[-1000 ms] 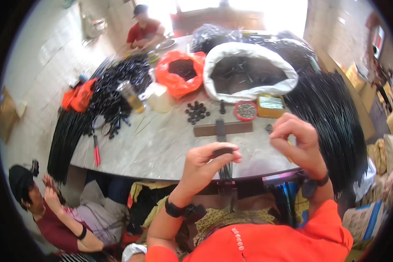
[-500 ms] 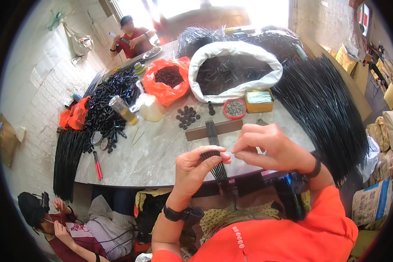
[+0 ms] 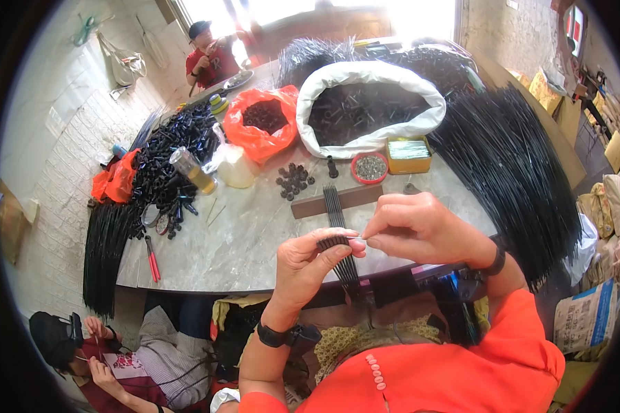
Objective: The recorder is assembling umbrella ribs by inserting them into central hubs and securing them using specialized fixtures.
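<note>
Left hand: fingers and thumb of the left hand (image 3: 303, 260) close around a black row (image 3: 333, 242), ridged like a comb, held up over the near edge of the table (image 3: 255, 244).
Right hand: here's the fine work, the right hand (image 3: 415, 226) pinching a thin pale bit (image 3: 355, 238) right at the end of that row (whether it touches, I can't tell).
Rods: a narrow bundle of black rods (image 3: 333, 202) lies across the brown bar (image 3: 304, 208), passing beneath the left hand.
Beyond the bar: look at the loose black caps (image 3: 294, 180) on the left, one black piece (image 3: 332, 167) upright by itself, then the red dish (image 3: 355, 169) of metal bits just beside the yellow tin (image 3: 408, 167).
Behind: the red bag (image 3: 275, 146) sits next to the big white sack (image 3: 428, 122), both holding dark pieces.
Far left: red-handled pliers (image 3: 153, 263) lie near the table's edge.
</note>
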Available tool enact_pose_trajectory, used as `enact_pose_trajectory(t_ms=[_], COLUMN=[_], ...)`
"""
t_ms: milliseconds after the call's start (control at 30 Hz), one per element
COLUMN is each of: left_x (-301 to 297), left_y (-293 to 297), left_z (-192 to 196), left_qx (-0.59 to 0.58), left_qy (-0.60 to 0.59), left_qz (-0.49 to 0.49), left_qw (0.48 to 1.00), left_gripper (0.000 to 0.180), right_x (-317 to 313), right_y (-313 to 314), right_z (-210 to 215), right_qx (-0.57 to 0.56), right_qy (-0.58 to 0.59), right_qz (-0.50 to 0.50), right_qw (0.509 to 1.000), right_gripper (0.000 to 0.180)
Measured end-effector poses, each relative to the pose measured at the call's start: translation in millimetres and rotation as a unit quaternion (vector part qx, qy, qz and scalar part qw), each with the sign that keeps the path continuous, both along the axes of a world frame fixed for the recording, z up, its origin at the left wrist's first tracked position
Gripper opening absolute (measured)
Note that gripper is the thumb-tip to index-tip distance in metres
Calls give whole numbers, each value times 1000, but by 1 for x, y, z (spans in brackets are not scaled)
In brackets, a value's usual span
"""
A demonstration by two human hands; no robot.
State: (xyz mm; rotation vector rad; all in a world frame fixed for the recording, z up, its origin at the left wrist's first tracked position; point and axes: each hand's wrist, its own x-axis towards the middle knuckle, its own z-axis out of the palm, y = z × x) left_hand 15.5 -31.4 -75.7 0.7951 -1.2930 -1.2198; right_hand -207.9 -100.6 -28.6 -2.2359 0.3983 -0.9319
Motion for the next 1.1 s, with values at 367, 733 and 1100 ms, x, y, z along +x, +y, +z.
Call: enact_pose_trajectory(t_ms=[367, 733, 1100], left_x=[3, 6, 10], left_y=[-2, -4, -5], left_z=[-2, 2, -3], left_qx=[-33, -63, -61], left_qy=[-83, -106, -184], left_qz=[-8, -32, -36], left_qw=[996, 992, 980], left_gripper=[20, 21, 27], right_x=[4, 6, 15], right_y=[2, -1, -14], right_z=[12, 13, 14], right_qx=[130, 126, 150], right_qy=[35, 40, 63], right_qz=[26, 48, 100], right_qw=[991, 990, 982], right_gripper=[16, 16, 24])
